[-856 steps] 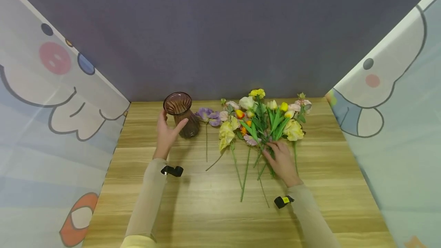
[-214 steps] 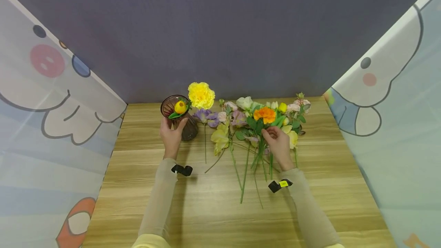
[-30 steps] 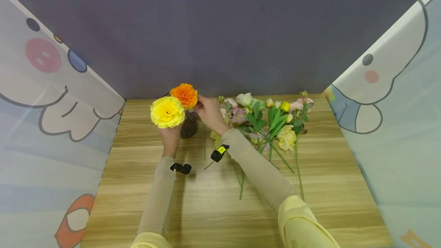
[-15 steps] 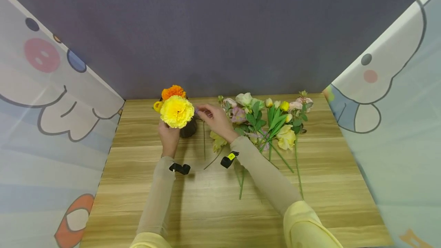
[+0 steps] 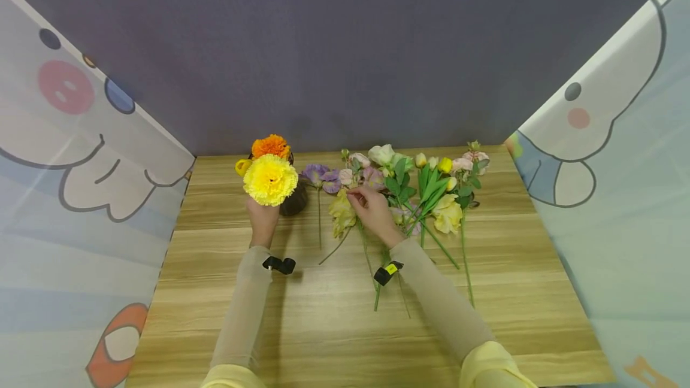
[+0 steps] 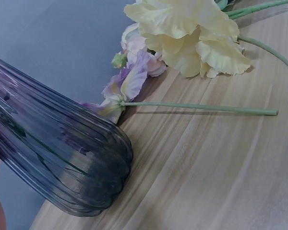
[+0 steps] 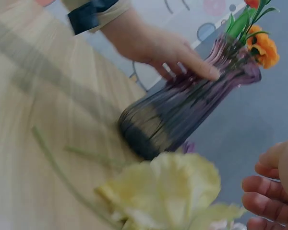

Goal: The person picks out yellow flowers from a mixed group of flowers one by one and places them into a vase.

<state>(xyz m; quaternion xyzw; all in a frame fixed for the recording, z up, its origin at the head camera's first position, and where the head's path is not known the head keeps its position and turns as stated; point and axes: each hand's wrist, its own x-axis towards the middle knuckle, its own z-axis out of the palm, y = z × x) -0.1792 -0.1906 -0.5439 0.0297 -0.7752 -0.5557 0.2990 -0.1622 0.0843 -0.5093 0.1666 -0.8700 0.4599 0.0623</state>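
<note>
A ribbed purple glass vase point(image 5: 295, 201) stands at the back left of the wooden table point(image 5: 323, 316). It holds a big yellow carnation point(image 5: 270, 179), an orange bloom point(image 5: 271, 146) and a small yellow tulip point(image 5: 242, 166). My left hand point(image 5: 262, 214) grips the vase's side; the right wrist view shows its fingers point(image 7: 192, 64) wrapped on the glass point(image 7: 182, 112). My right hand point(image 5: 372, 208) hovers over the loose flower pile, fingertips by a pink bloom point(image 5: 347, 177), its fingers point(image 7: 271, 191) loosely curled with nothing seen between them. A pale yellow flower point(image 5: 342, 213) lies just beneath it.
Loose flowers lie to the right of the vase: a purple one point(image 5: 318, 173) point(image 6: 129, 81), white and pink blooms point(image 5: 381, 154), yellow tulips point(image 5: 444, 165), another pale yellow flower point(image 5: 446, 214). Their green stems point(image 5: 377, 292) point toward me. Cartoon-printed panels stand on both sides, a grey wall behind.
My right hand has let go of the orange flower, which sits in the vase, and moved right and back to the flower pile. The left hand stays on the vase.
</note>
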